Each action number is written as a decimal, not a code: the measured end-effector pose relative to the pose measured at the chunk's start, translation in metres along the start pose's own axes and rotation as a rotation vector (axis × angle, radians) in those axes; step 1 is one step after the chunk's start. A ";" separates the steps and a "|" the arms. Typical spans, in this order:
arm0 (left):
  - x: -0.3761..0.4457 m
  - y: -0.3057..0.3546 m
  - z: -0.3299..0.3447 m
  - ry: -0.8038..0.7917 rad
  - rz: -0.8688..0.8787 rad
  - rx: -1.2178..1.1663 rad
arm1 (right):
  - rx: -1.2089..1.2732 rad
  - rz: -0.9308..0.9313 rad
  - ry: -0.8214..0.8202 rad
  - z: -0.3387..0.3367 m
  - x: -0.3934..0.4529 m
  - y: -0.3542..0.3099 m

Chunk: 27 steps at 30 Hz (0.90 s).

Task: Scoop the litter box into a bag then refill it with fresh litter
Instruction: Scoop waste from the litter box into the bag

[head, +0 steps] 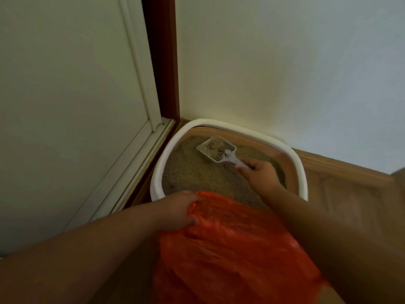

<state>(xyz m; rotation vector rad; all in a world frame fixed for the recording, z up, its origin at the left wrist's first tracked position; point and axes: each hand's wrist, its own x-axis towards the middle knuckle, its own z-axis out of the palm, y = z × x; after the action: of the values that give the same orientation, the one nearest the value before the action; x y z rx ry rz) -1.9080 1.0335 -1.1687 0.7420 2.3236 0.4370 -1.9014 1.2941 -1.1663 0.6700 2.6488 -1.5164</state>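
A litter box point(160, 163) with a white rim and tan inner wall sits in the room's corner, filled with sandy litter point(197, 174). My right hand point(259, 175) grips the handle of a white slotted scoop point(219, 150), whose head holds clumps of litter near the box's far side. My left hand point(182, 210) grips the bunched edge of an orange plastic bag point(236, 251), which lies in front of the box and covers its near rim.
A white door point(65, 106) with a dark red frame point(162, 62) stands to the left. A white wall point(285, 62) rises behind the box, with a wooden skirting board point(341, 170) at the right. The floor point(350, 207) is brown.
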 end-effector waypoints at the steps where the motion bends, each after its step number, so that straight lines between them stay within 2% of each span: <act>1: -0.001 0.002 0.001 0.000 0.004 0.012 | -0.013 -0.017 -0.015 -0.011 -0.008 0.000; 5: -0.010 0.011 0.005 0.039 0.014 0.051 | -0.013 -0.065 -0.066 -0.040 -0.043 0.007; 16: -0.022 0.038 0.002 0.114 0.048 0.065 | -0.019 -0.026 -0.030 -0.092 -0.098 0.044; 27: -0.036 0.047 -0.004 0.149 0.087 0.057 | 0.006 -0.027 -0.023 -0.102 -0.112 0.050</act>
<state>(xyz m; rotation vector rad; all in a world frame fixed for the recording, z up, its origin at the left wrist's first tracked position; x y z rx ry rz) -1.8693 1.0480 -1.1261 0.8671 2.4579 0.4803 -1.7611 1.3605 -1.1288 0.6164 2.6481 -1.5293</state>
